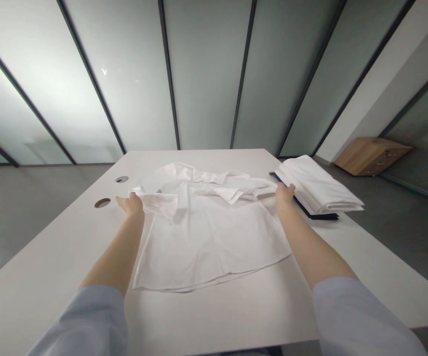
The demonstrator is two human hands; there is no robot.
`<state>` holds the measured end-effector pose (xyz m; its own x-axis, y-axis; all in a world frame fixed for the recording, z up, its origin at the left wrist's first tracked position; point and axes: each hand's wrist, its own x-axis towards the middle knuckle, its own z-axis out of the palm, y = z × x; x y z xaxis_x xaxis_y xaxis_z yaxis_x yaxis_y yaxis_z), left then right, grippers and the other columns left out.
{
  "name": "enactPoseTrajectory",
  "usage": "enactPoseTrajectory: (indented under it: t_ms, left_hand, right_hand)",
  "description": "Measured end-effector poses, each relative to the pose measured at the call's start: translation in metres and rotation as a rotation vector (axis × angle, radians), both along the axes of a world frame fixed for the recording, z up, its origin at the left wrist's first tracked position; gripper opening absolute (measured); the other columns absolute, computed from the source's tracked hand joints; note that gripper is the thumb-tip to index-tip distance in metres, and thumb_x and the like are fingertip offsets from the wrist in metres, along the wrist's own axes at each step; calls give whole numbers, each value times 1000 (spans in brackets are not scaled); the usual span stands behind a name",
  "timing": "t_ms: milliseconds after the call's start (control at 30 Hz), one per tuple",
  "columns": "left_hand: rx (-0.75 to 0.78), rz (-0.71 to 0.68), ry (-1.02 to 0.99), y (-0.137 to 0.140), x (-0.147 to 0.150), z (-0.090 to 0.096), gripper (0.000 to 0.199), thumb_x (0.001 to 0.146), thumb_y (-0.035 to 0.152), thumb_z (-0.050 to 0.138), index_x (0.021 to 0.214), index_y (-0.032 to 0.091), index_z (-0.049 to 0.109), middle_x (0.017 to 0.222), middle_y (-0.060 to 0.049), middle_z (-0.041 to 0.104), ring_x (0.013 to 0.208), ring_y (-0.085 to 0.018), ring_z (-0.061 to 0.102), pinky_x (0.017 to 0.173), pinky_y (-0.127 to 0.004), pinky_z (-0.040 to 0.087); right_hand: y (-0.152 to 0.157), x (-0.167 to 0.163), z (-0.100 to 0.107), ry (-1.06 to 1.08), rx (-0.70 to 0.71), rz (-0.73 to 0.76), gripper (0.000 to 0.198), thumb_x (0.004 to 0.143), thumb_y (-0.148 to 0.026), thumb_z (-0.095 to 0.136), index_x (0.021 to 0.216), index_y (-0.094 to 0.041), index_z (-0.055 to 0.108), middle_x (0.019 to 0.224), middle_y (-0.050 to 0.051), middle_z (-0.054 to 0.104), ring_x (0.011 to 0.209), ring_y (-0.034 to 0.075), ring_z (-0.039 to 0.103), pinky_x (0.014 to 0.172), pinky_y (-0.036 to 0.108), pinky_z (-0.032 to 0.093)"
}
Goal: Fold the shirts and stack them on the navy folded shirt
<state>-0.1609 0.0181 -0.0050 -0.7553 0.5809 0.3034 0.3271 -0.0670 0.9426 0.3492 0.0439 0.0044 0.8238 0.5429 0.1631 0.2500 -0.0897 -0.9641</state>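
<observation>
Clock centre: the middle of the shirt is serving as the centre, with 12 pointing away from you.
White shirt: this short-sleeved shirt (pixel 214 242) is lying spread in front of you, its hem (pixel 187 289) facing 6 and its collar end (pixel 210 177) facing 12; the cloth is creasing near the collar.
Left hand: at about 10 o'clock, your left hand (pixel 130 202) is closing on the end of one sleeve (pixel 160 203).
Right hand: at about 2 o'clock, your right hand (pixel 285 193) is closing on the end of the other sleeve (pixel 261 187); your fingers are partly hiding.
Folded stack: past your right hand, also toward 2, folded white cloth (pixel 317 183) is resting on a navy layer (pixel 325 216).
White table: the tabletop (pixel 214 321) is carrying everything named above, with two round holes (pixel 102 202) showing toward 9 and 10.
Background: frosted glass panels (pixel 206 74) are standing at 12; a wooden cabinet (pixel 371 155) is sitting beyond the stack at 2.
</observation>
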Motion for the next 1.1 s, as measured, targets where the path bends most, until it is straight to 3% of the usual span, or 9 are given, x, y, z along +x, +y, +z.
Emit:
enactPoseTrajectory:
  t_ms: [100, 167, 233, 333, 467, 633, 767, 933, 1100]
  left_hand:
    - [-137, -25, 361, -12, 27, 1, 47, 79, 30, 48, 123, 14, 50, 126, -16, 56, 125, -28, 48, 107, -46, 35]
    - [-257, -311, 694, -19, 55, 2, 36, 84, 34, 46, 113, 17, 59, 116, -12, 64, 116, -26, 56, 105, -43, 37]
    - [-374, -552, 970, -26, 80, 0, 36, 86, 41, 46, 111, 21, 62, 118, -9, 65, 117, -26, 55, 109, -44, 32]
    - [-586, -672, 1155, -34, 97, -7, 51, 86, 52, 47, 128, 24, 53, 138, -9, 52, 128, -28, 47, 108, -44, 31]
    - [-689, -603, 1168, -40, 81, -14, 56, 89, 44, 42, 141, 22, 39, 148, -11, 42, 134, -27, 39, 108, -42, 31]
    - [-755, -593, 1141, -33, 50, -3, 49, 86, 26, 39, 134, 20, 45, 138, -10, 53, 125, -22, 50, 103, -35, 37]
    - [-977, -500, 1123, -29, 55, 13, 43, 82, 36, 48, 120, 16, 55, 126, -15, 60, 119, -31, 54, 100, -46, 38]
    - [-593, -520, 1305, -39, 95, 9, 47, 88, 48, 43, 121, 17, 54, 131, -15, 54, 124, -30, 47, 104, -44, 33]
    - [-545, -660, 1237, -43, 118, -15, 46, 91, 51, 39, 120, 20, 56, 125, -12, 56, 119, -27, 49, 98, -40, 38]
  right_hand:
    - [-7, -26, -2, -351, 80, 138, 42, 76, -24, 50, 116, -13, 55, 122, 16, 58, 122, 29, 47, 104, 47, 36]
    - [-14, -55, -4, -702, 69, 433, 39, 82, -28, 47, 117, -14, 58, 122, 16, 60, 120, 28, 49, 105, 45, 34]
    - [-23, -84, -10, -972, -36, 717, 42, 86, -34, 47, 123, -17, 57, 132, 15, 55, 127, 28, 45, 108, 43, 31]
    - [-36, -109, -24, -1198, -315, 890, 52, 89, -44, 47, 135, -20, 50, 148, 12, 42, 137, 30, 34, 110, 46, 25]
    - [-43, -101, -34, -1234, -482, 875, 50, 93, -43, 42, 136, -19, 49, 144, 14, 46, 131, 28, 42, 108, 44, 28]
    - [-39, -75, -23, -1195, -546, 713, 37, 90, -24, 44, 125, -19, 57, 120, 13, 64, 108, 26, 58, 92, 38, 39]
    - [-39, -80, -7, -1203, -508, 555, 25, 83, -18, 50, 103, -15, 65, 105, 15, 66, 101, 28, 57, 83, 37, 39]
    - [-55, -118, -2, -1302, -119, 717, 16, 83, -19, 48, 89, -17, 63, 92, 11, 63, 93, 25, 54, 83, 34, 37]
    - [-66, -141, -23, -1286, -281, 1029, 22, 89, -31, 51, 97, -17, 64, 100, 10, 64, 99, 22, 55, 88, 31, 39]
